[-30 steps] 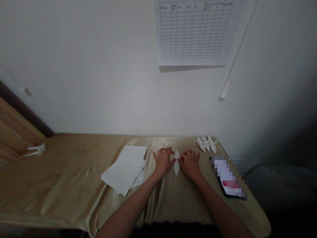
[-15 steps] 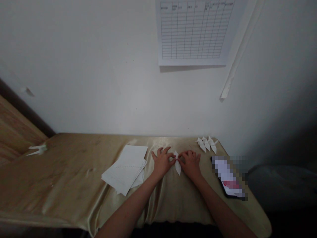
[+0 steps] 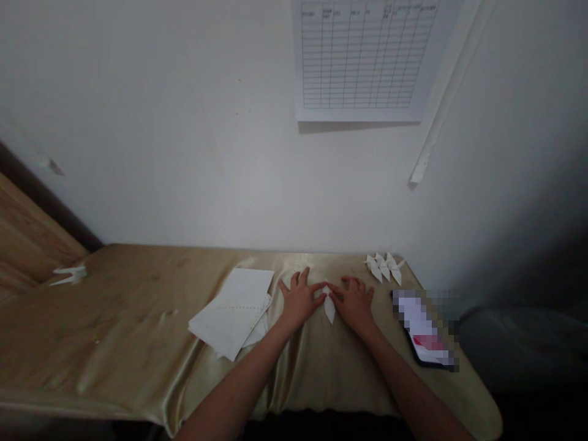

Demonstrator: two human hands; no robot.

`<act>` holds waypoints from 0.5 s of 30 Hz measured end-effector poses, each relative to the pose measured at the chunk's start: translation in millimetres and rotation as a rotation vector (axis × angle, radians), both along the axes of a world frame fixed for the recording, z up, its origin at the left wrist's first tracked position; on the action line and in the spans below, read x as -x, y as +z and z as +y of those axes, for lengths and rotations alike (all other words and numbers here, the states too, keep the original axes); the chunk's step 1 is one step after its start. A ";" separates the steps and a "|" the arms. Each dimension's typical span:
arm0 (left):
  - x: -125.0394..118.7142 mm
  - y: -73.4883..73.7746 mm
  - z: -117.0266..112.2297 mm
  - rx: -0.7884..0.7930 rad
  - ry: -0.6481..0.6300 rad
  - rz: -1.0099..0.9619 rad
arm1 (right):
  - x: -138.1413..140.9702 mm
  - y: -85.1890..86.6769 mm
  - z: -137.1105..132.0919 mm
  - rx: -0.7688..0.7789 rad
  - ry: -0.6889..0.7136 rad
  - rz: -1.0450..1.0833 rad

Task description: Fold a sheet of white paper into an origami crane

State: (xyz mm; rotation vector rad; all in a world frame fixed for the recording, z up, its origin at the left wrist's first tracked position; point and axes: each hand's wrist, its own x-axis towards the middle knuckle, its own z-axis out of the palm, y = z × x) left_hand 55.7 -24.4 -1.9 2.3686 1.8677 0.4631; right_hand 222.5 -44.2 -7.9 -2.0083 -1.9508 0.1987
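A small folded white paper piece, long and pointed, lies on the gold cloth of the table. My left hand rests on its left side, fingers spread, forefinger and thumb pressing the paper's upper tip. My right hand lies on its right side, fingers curled a little, its fingertips meeting the left hand's at the same tip. Both hands press the paper flat against the cloth.
A stack of white sheets lies left of my hands. Three folded paper figures sit at the table's back right. A phone lies at the right edge. Another folded figure sits far left. A ruled chart hangs on the wall.
The upper tip of the paper piece has been folded down, so it looks shorter. Both hands' fingertips have come together over its top.
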 end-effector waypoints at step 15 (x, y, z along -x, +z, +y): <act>1.5 -1.4 4.8 0.015 -0.089 0.015 | 0.9 -12.3 -0.6 -0.089 0.004 -0.032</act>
